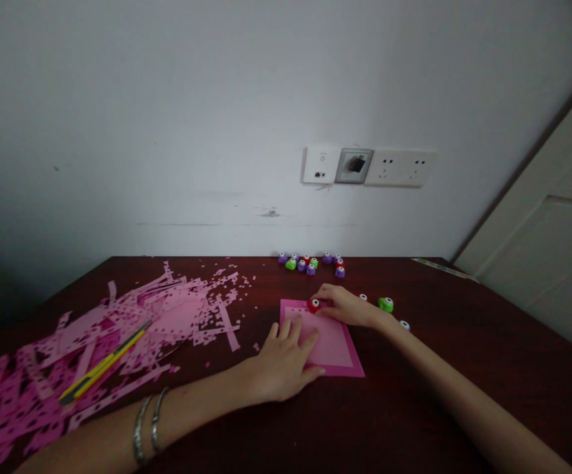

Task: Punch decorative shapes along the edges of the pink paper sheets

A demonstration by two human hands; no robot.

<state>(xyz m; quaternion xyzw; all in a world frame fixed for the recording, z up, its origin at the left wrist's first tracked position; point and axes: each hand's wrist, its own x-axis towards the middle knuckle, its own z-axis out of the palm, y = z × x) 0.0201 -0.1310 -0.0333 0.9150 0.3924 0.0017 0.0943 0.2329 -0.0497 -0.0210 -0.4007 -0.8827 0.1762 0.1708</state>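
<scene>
A light pink sheet of paper [334, 342] lies on a slightly larger, darker pink sheet [338, 371] in the middle of the table. My left hand [286, 359] rests flat on the left part of the sheets with its fingers spread. At the top edge of the light sheet, my right hand [339, 304] has its fingers around a small red craft punch [314, 305] with a white top. Small dark marks show along the light sheet's top edge, just left of the punch.
Pink paper scraps [167, 316] and punched bits cover the table's left side, with a yellow utility knife [105, 362] on them. Several purple, red and green punches [302, 265] stand near the wall. A green punch [386, 304] lies beyond my right forearm. A ruler-like strip [443, 268] lies back right.
</scene>
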